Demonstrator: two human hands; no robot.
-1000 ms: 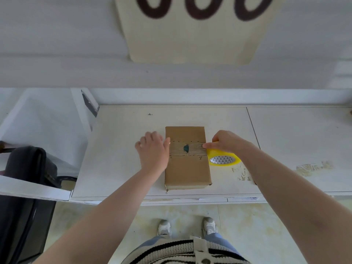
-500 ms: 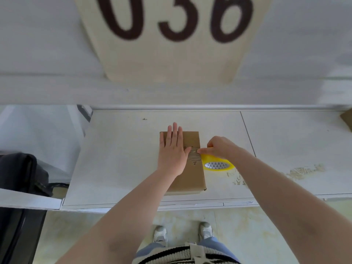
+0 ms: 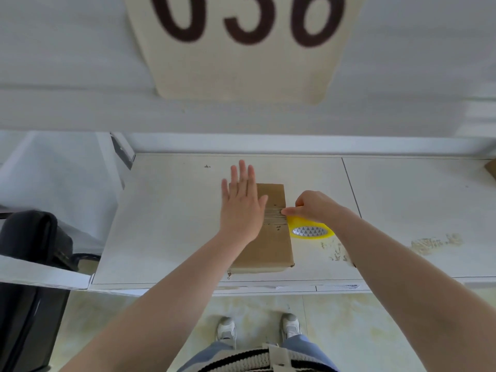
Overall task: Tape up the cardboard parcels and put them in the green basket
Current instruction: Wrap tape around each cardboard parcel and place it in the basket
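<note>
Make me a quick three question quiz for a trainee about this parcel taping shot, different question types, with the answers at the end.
1. True or false: the left hand lies with straight fingers over the cardboard parcel.
2. Multiple choice: where is the yellow tape roll? A, on top of the parcel. B, on the table beside the parcel's right edge. C, on the floor.
3. Fill in: the right hand pinches the tape at the parcel's ____ edge.

Key: 1 true. 2 B. 3 right.
</note>
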